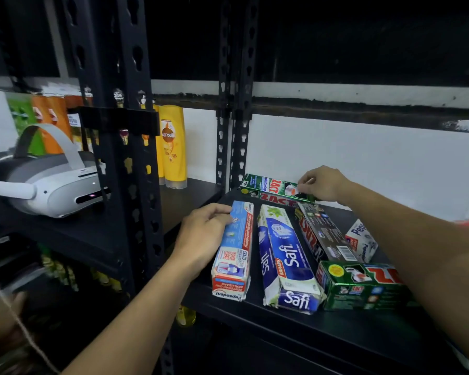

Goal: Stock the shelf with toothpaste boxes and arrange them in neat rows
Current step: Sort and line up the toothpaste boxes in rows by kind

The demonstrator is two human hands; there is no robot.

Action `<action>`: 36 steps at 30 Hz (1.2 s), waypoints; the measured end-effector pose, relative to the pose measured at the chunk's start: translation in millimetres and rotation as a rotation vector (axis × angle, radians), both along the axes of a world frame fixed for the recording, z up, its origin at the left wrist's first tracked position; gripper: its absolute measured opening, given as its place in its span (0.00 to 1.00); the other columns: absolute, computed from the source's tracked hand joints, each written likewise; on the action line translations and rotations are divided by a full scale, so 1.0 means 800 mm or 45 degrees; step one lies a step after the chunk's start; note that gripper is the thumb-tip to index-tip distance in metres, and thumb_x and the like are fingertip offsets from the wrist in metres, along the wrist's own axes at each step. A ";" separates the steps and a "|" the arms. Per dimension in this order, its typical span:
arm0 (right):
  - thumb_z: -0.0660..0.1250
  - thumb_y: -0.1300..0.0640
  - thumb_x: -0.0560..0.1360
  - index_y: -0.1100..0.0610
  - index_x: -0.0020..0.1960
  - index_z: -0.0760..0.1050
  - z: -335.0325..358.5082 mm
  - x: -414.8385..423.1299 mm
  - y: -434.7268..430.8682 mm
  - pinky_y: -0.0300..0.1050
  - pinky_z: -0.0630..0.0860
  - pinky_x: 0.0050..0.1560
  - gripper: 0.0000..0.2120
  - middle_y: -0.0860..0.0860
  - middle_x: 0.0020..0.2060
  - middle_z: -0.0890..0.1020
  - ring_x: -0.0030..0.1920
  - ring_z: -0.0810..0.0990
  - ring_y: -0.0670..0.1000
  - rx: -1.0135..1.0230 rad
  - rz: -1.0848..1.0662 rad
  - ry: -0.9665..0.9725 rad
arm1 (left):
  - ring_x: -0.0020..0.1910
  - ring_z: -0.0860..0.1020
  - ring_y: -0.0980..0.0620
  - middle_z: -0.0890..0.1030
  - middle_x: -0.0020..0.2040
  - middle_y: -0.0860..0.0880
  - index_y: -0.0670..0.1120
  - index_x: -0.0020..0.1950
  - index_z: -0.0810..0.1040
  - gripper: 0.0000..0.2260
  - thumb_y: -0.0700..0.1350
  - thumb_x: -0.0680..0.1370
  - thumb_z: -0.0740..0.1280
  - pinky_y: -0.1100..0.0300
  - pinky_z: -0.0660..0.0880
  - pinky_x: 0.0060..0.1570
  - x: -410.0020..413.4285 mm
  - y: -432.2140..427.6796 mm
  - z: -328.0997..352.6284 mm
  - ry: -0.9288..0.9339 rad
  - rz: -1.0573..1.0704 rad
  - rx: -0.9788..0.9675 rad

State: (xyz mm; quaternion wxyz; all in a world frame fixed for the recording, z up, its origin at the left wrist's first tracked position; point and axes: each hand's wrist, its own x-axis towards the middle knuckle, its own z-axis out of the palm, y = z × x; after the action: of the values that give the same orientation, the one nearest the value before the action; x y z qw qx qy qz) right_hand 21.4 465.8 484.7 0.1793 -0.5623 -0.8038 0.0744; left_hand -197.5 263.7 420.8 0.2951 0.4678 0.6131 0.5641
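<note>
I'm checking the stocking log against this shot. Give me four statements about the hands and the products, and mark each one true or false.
1. The left hand holds the long Pepsodent box. True.
2. The Safi box lies between the long Pepsodent box and the dark Zact box. True.
3. The right hand holds the Safi box. False: it pinches the rear Zact box, which lies crosswise behind the others.
4. The Sunsilk bottle stands among the toothpaste boxes. False: it stands in the next bay to the left, beyond the upright post.
</note>
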 end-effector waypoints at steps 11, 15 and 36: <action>0.73 0.50 0.74 0.54 0.59 0.79 -0.007 -0.015 -0.009 0.46 0.75 0.53 0.16 0.54 0.59 0.81 0.56 0.79 0.53 -0.071 0.039 -0.045 | 0.35 0.84 0.57 0.85 0.44 0.53 0.51 0.52 0.81 0.05 0.46 0.80 0.66 0.69 0.72 0.28 0.003 -0.004 0.005 0.018 0.013 -0.009; 0.73 0.52 0.74 0.54 0.60 0.80 -0.005 -0.010 -0.009 0.44 0.73 0.48 0.15 0.53 0.58 0.82 0.53 0.79 0.51 -0.153 0.081 0.028 | 0.35 0.84 0.57 0.85 0.43 0.53 0.51 0.51 0.81 0.05 0.46 0.80 0.66 0.67 0.73 0.29 0.004 -0.005 0.006 0.014 0.011 -0.008; 0.71 0.53 0.75 0.55 0.58 0.81 -0.011 -0.008 -0.016 0.44 0.74 0.46 0.12 0.54 0.55 0.83 0.54 0.80 0.52 -0.185 0.098 0.178 | 0.35 0.84 0.57 0.85 0.43 0.53 0.52 0.51 0.81 0.05 0.45 0.79 0.66 0.63 0.74 0.33 0.005 -0.003 0.004 0.038 0.026 0.001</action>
State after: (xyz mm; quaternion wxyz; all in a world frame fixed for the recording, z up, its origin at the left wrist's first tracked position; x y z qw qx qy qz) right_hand 15.4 453.3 476.0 0.1908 -0.5358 -0.8029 0.1784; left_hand -193.6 261.4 424.3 0.2799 0.4702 0.6218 0.5603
